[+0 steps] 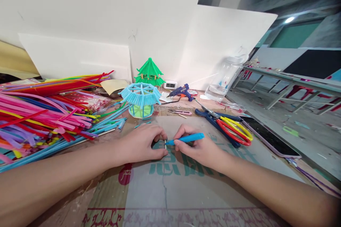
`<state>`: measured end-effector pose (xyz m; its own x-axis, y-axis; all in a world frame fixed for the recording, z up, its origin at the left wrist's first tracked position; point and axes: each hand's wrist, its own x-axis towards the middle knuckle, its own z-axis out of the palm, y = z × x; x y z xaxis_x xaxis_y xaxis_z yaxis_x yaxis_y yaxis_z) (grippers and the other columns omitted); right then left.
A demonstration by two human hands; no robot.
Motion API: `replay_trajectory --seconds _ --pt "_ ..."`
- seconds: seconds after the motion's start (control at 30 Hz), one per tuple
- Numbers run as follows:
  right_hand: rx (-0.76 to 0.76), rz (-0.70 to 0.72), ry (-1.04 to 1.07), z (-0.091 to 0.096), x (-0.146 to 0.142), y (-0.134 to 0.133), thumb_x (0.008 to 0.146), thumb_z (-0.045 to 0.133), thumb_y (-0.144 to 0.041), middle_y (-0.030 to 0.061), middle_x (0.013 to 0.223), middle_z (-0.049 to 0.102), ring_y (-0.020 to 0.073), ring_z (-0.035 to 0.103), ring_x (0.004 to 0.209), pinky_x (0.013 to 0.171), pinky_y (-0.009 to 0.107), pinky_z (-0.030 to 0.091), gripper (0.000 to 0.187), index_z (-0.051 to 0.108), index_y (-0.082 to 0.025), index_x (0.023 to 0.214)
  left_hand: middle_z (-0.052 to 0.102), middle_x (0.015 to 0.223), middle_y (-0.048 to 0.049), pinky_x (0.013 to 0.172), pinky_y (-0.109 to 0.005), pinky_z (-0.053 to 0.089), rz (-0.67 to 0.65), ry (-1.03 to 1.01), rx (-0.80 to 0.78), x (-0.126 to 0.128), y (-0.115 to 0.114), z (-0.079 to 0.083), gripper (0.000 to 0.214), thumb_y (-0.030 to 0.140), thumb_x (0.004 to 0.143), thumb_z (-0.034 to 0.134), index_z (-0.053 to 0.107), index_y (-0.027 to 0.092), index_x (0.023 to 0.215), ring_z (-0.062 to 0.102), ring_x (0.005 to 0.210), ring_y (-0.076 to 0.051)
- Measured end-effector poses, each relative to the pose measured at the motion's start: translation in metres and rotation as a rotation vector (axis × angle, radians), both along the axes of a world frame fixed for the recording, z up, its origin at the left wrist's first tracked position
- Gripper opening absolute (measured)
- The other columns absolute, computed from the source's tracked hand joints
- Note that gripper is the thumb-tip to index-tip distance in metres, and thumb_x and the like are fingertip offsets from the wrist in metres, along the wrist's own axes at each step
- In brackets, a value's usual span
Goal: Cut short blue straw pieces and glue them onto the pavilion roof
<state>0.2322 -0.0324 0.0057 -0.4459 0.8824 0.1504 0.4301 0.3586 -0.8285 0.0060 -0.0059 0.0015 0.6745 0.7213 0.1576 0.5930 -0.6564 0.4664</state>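
My right hand (195, 145) is closed round a blue marker pen (190, 138), its tip pointing left. The tip touches or nearly touches a short pale stick (165, 144). Thumb and forefinger of my left hand (145, 142) pinch this stick at its two ends, holding it upright as seen from here. Behind my hands stands a small round pavilion (141, 99) with a light blue fringed roof and a green base. A green tiered roof model (149, 71) rises just behind it.
Bundles of coloured pipe cleaners (48, 117) fill the left side. A blue glue gun (182, 91), a small clock (170, 84) and a clear bottle (223, 78) stand at the back. Red-and-yellow-handled scissors (233, 129) and a phone (270, 136) lie to the right.
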Motion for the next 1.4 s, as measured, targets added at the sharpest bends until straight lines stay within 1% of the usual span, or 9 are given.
replay_trajectory --seconds 0.1,0.37,0.63,0.77,0.97,1.2,1.4 --pt "0.012 -0.029 -0.007 -0.0013 0.0005 0.0015 0.09 0.06 -0.034 0.0003 0.072 0.063 0.0161 0.059 0.065 0.057 0.029 0.045 0.013 0.056 -0.022 0.085 0.06 0.082 0.0 0.068 -0.03 0.037 -0.001 -0.001 0.006 -0.0001 0.0004 -0.0001 0.031 0.047 0.081 0.067 0.064 0.022 0.098 0.055 0.08 -0.02" --pt "0.01 0.0 0.029 -0.0056 0.0024 0.004 0.092 0.059 -0.035 0.0003 0.074 0.062 0.016 0.058 0.066 0.059 0.029 0.045 0.015 0.054 -0.022 0.087 0.061 0.085 -0.0009 0.068 -0.03 0.037 0.01 0.003 0.002 -0.0006 -0.0005 -0.0007 0.031 0.046 0.081 0.068 0.064 0.021 0.098 0.055 0.081 -0.02" --pt "-0.019 -0.029 0.057 -0.0031 -0.0007 0.0025 0.088 0.063 -0.036 -0.0006 0.072 0.061 0.0154 0.057 0.064 0.057 0.028 0.044 0.017 0.054 -0.022 0.084 0.06 0.084 -0.0007 0.068 -0.03 0.037 0.003 0.0 0.001 -0.0006 0.0003 -0.0002 0.033 0.049 0.082 0.067 0.064 0.021 0.1 0.055 0.08 -0.02" --pt "-0.015 -0.013 0.051 -0.0014 -0.0003 0.0017 0.089 0.062 -0.036 -0.0005 0.072 0.061 0.015 0.057 0.063 0.056 0.028 0.043 0.016 0.055 -0.022 0.085 0.06 0.084 -0.0007 0.068 -0.03 0.037 -0.007 -0.008 0.022 -0.0007 0.0014 -0.0019 0.032 0.049 0.083 0.067 0.065 0.021 0.1 0.055 0.078 -0.019" --pt "-0.073 0.035 0.054 0.0009 -0.0003 -0.0007 0.088 0.064 -0.035 -0.0007 0.068 0.063 0.0154 0.059 0.062 0.057 0.028 0.045 0.017 0.054 -0.022 0.083 0.061 0.085 -0.0008 0.068 -0.03 0.039 -0.013 -0.015 0.036 -0.0017 0.0035 -0.0057 0.035 0.05 0.083 0.066 0.065 0.022 0.103 0.056 0.078 -0.019" --pt "-0.015 -0.033 0.057 -0.0012 -0.001 0.0024 0.088 0.063 -0.032 -0.0004 0.07 0.062 0.0148 0.057 0.063 0.056 0.027 0.042 0.014 0.056 -0.021 0.084 0.061 0.083 -0.0012 0.067 -0.03 0.037 -0.021 0.003 0.025 -0.0015 0.0033 -0.0029 0.034 0.052 0.085 0.064 0.065 0.021 0.1 0.055 0.077 -0.019" --pt "-0.04 -0.051 0.098 0.0011 -0.0029 0.001 0.085 0.067 -0.036 -0.001 0.069 0.062 0.0145 0.057 0.061 0.055 0.027 0.043 0.018 0.056 -0.022 0.083 0.059 0.082 -0.0007 0.067 -0.03 0.037 -0.02 0.004 0.028 -0.0004 0.0026 -0.0009 0.034 0.051 0.084 0.065 0.065 0.021 0.1 0.055 0.077 -0.019"
